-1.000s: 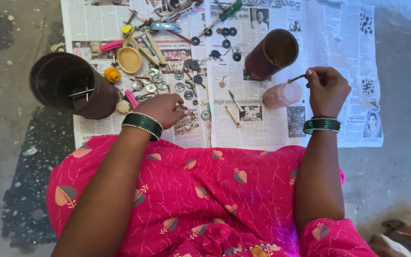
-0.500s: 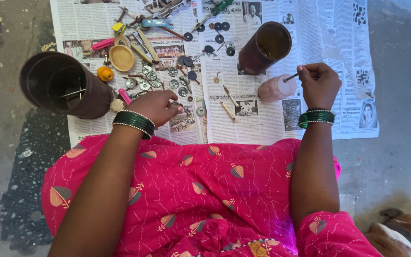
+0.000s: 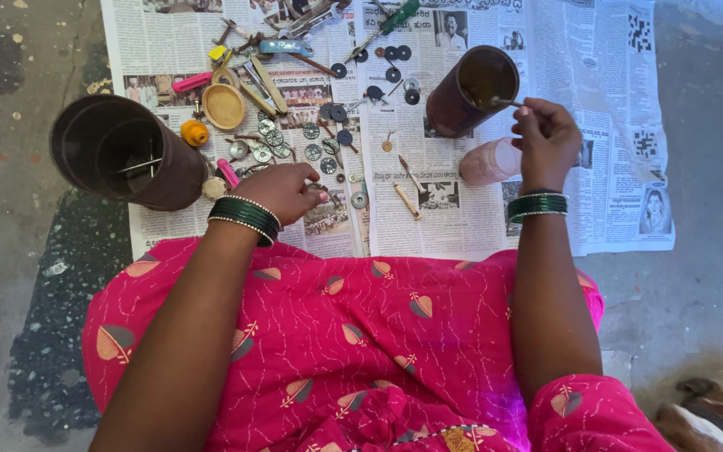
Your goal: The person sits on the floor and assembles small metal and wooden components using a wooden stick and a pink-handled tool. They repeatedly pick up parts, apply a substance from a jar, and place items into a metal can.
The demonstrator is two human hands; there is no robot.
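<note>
My right hand [image 3: 546, 138] pinches a small metal pin [image 3: 504, 102] and holds its tip over the mouth of a brown cylindrical can [image 3: 472, 90]. A pale pink plastic cup [image 3: 493, 161] lies on its side just below that hand. My left hand [image 3: 282, 191] rests fingers-down on the newspaper [image 3: 462, 222] among small metal washers and discs [image 3: 315, 152], closed around a small part I cannot make out. Both wrists wear green bangles.
A large brown can [image 3: 123, 155] with a rod inside stands at the left. An orange lid [image 3: 226, 106], a yellow knob [image 3: 195, 132], pink pieces, screwdrivers and several black discs [image 3: 378, 63] are scattered along the paper's far edge. Concrete floor surrounds the newspaper.
My right hand has moved up and left, carrying the pin from above the pink cup to the brown can's mouth. My left hand has stayed on the paper.
</note>
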